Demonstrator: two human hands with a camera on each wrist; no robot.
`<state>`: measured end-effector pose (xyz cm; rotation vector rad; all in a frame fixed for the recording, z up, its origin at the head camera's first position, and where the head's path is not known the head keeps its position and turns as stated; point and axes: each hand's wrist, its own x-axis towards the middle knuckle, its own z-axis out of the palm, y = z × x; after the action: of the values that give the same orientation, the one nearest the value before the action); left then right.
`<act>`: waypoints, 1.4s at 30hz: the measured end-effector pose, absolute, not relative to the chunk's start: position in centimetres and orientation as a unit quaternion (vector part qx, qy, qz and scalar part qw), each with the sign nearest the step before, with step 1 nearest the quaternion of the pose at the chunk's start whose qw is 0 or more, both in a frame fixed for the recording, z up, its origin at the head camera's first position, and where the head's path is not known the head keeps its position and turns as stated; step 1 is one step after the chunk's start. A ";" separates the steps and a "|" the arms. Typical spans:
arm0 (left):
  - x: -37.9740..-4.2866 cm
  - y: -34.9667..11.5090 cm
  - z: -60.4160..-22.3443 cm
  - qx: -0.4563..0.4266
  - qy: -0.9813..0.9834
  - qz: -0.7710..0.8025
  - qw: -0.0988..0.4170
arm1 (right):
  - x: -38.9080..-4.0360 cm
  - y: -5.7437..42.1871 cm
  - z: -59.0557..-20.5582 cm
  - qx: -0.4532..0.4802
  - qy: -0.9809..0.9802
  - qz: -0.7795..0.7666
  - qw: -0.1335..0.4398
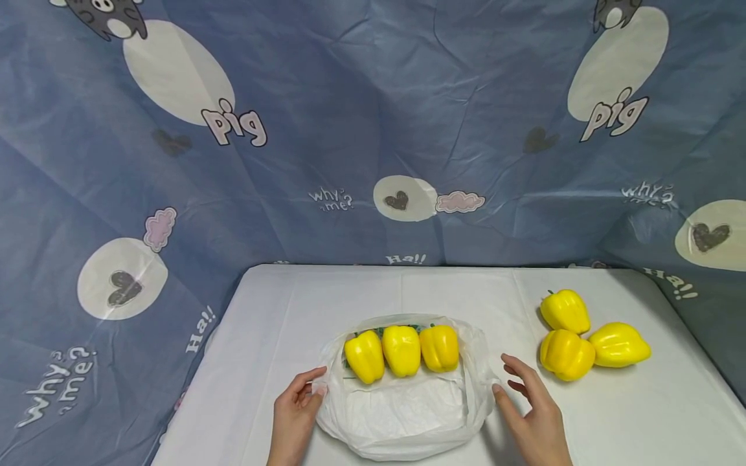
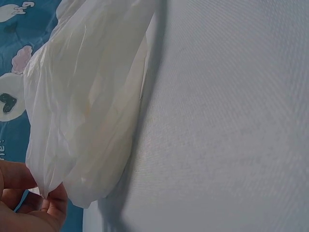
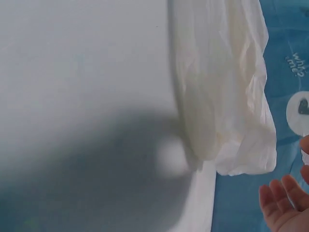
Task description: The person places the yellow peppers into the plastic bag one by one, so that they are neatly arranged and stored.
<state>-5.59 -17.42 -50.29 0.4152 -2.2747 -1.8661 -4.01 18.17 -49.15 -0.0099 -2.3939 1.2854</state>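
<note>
A white plastic bag [image 1: 408, 446] lies wide-mouthed on the table, its rim bunched all round. Inside, along the far side, three yellow bell peppers stand in a row: left [image 1: 364, 357], middle [image 1: 401, 351] and right [image 1: 440, 348]. At the bag's left rim my left hand [image 1: 295, 414] pinches the plastic; the left wrist view shows thumb and fingers [image 2: 53, 205] on a gathered corner of it. By the right rim, my right hand [image 1: 539, 417] has its fingers spread and loosely bent. In the right wrist view those fingers [image 3: 285, 193] appear apart from the plastic.
Three more yellow bell peppers are grouped to the right on the white table [image 1: 653, 414]: one at the back [image 1: 565, 311], one in front [image 1: 567, 355] and one at the right [image 1: 620, 345]. A blue printed cloth [image 1: 326, 129] hangs behind and beside the table.
</note>
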 end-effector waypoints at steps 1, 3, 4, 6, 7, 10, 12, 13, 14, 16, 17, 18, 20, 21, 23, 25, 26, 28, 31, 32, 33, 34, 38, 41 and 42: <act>-5.6 -17.4 -50.3 0.140 -0.763 -0.625 0.085 | -3.9 18.3 -49.2 -0.011 -0.861 0.461 0.213; -5.6 -17.5 -50.2 0.140 -0.763 -0.626 0.085 | -3.7 18.4 -49.3 -0.031 -0.862 0.459 0.215; -5.6 -17.5 -50.2 0.140 -0.763 -0.626 0.085 | -3.6 18.5 -49.4 -0.042 -0.860 0.461 0.216; -5.6 -17.5 -50.2 0.138 -0.762 -0.628 0.085 | -3.4 18.8 -49.5 -0.064 -0.857 0.462 0.218; -5.6 -17.5 -50.2 0.137 -0.761 -0.628 0.084 | -3.3 18.9 -49.5 -0.075 -0.855 0.463 0.220; -5.6 -17.5 -50.3 0.137 -0.762 -0.628 0.084 | -3.1 19.4 -49.7 -0.103 -0.853 0.461 0.224; -5.6 -17.5 -50.3 0.139 -0.762 -0.627 0.085 | -3.1 19.8 -49.7 -0.117 -0.855 0.451 0.226; -5.6 -17.5 -50.3 0.140 -0.763 -0.626 0.084 | -3.1 20.0 -49.7 -0.121 -0.859 0.442 0.229; -5.6 -17.5 -50.3 0.141 -0.764 -0.625 0.085 | -3.2 20.2 -49.7 -0.125 -0.863 0.431 0.231; -5.6 -17.4 -50.3 0.143 -0.764 -0.623 0.083 | -3.2 20.8 -49.8 -0.124 -0.871 0.410 0.239; -5.6 -17.4 -50.3 0.142 -0.765 -0.622 0.082 | -3.3 21.1 -49.9 -0.124 -0.875 0.400 0.242; -5.6 -17.4 -50.4 0.141 -0.766 -0.622 0.081 | -3.3 21.4 -49.9 -0.125 -0.880 0.388 0.244; -5.6 -17.3 -50.5 0.141 -0.766 -0.622 0.080 | -3.4 22.1 -50.0 -0.123 -0.882 0.380 0.249; -5.5 -17.3 -50.5 0.140 -0.765 -0.623 0.080 | -3.5 22.4 -50.1 -0.122 -0.883 0.377 0.250; -5.5 -17.3 -50.6 0.137 -0.764 -0.626 0.081 | -3.6 23.0 -50.1 -0.126 -0.888 0.369 0.246; -5.5 -17.3 -50.6 0.135 -0.761 -0.630 0.084 | -3.8 23.6 -50.1 -0.129 -0.892 0.362 0.240; -5.5 -17.3 -50.6 0.134 -0.761 -0.630 0.084 | -3.8 23.9 -50.1 -0.132 -0.892 0.360 0.239; -5.6 -17.2 -50.6 0.133 -0.761 -0.629 0.084 | -4.0 24.4 -50.1 -0.142 -0.896 0.353 0.230; -5.6 -17.2 -50.6 0.135 -0.763 -0.626 0.083 | -4.3 25.2 -50.1 -0.156 -0.897 0.350 0.220; -5.6 -17.2 -50.5 0.136 -0.765 -0.624 0.083 | -4.4 25.3 -50.0 -0.158 -0.898 0.350 0.216; -5.6 -17.2 -50.5 0.136 -0.766 -0.623 0.083 | -4.4 25.5 -50.0 -0.161 -0.899 0.348 0.211; -5.6 -17.2 -50.5 0.135 -0.767 -0.622 0.083 | -4.5 25.6 -50.0 -0.163 -0.901 0.346 0.205; -5.6 -17.2 -50.4 0.133 -0.771 -0.618 0.084 | -4.9 26.1 -49.9 -0.160 -0.904 0.345 0.193; -5.6 -17.2 -50.3 0.137 -0.772 -0.616 0.081 | -5.2 26.4 -49.9 -0.152 -0.906 0.350 0.184; -5.6 -17.2 -50.3 0.138 -0.772 -0.615 0.080 | -5.4 26.6 -49.9 -0.150 -0.906 0.351 0.181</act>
<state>-5.59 -17.23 -50.29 0.4140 -2.3097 -1.8400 -5.35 26.60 -49.87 -0.4247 -2.5595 0.9899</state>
